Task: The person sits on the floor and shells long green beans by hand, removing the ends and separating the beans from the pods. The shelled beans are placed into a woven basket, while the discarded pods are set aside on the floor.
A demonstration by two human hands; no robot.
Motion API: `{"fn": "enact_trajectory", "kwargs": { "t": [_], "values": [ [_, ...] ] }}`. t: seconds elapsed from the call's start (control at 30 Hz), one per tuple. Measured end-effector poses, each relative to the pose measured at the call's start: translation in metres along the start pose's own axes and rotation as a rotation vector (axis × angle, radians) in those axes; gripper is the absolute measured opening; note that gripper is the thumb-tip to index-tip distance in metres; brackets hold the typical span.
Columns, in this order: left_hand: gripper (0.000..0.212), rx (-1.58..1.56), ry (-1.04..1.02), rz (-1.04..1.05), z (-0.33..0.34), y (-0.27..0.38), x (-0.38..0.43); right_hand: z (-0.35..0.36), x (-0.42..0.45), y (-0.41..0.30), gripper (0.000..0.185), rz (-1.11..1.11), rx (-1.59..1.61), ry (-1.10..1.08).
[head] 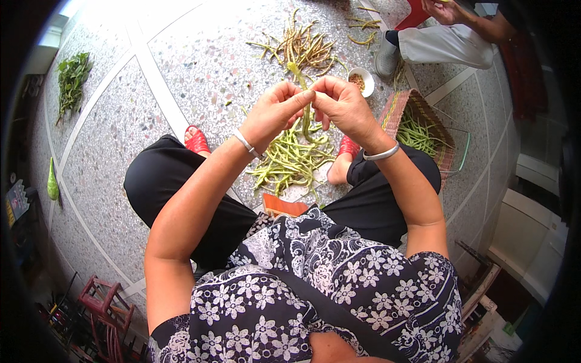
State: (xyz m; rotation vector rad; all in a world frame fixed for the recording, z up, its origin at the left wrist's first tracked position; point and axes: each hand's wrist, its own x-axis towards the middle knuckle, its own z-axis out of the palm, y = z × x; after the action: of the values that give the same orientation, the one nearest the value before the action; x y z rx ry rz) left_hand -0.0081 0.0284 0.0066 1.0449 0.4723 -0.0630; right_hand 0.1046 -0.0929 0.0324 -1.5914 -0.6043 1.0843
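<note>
Between both hands hangs a long yellow-green bean pod, pinched near its upper part. My left hand grips it with thumb and fingers from one side. From the other side my right hand pinches the same pod, the two thumbs almost touching. Below them, a loose pile of green bean pods lies on the floor between my feet. Farther out, beyond my hands, is a heap of dry brown pods. A white bowl holding small brown beans stands just right of that heap.
A woven basket of green beans leans by my right knee. Another person's hand and shoe are at upper right. Leafy greens and a green gourd lie left on the terrazzo floor. A red stool stands lower left.
</note>
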Motion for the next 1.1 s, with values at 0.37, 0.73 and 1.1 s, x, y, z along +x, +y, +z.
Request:
{"fn": "enact_trajectory", "kwargs": {
  "t": [0.37,0.73,1.1],
  "values": [
    [0.01,-0.084,0.018,-0.001,-0.003,0.002,0.006,-0.007,0.0,0.002,0.014,0.14,0.298,-0.027],
    [0.022,0.247,-0.121,-0.004,-0.006,-0.005,0.001,-0.037,0.007,-0.007,0.012,0.093,0.594,0.056],
    [0.017,0.131,0.008,-0.003,-0.002,0.003,-0.001,-0.011,-0.001,0.001,0.019,0.088,0.168,0.077]
  ]
}}
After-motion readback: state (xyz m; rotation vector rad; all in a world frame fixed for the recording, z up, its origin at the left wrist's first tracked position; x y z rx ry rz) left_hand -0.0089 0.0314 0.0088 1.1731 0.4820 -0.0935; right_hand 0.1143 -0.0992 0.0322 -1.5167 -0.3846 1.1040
